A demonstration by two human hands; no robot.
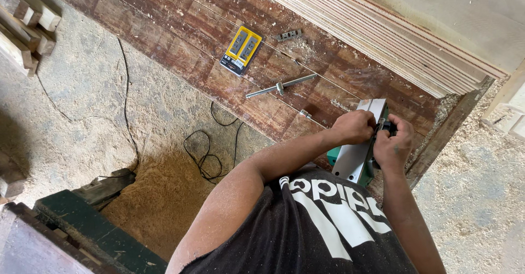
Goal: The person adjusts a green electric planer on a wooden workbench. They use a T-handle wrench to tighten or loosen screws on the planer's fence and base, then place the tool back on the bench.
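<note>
yellow blade pack (241, 50) | T-wrench (280, 86) | black cord (205, 153) | plywood stack (377, 33)

Your left hand (354, 127) is curled into a loose fist, knuckles up, at the end of a bare left arm (257, 175) that reaches forward, bent at the elbow. Your right hand (395, 143) sits just beside it, fingers folded inward, thumb side toward the left. Your right forearm (407, 214) runs straight up from below. Both wrists are close together.
</note>
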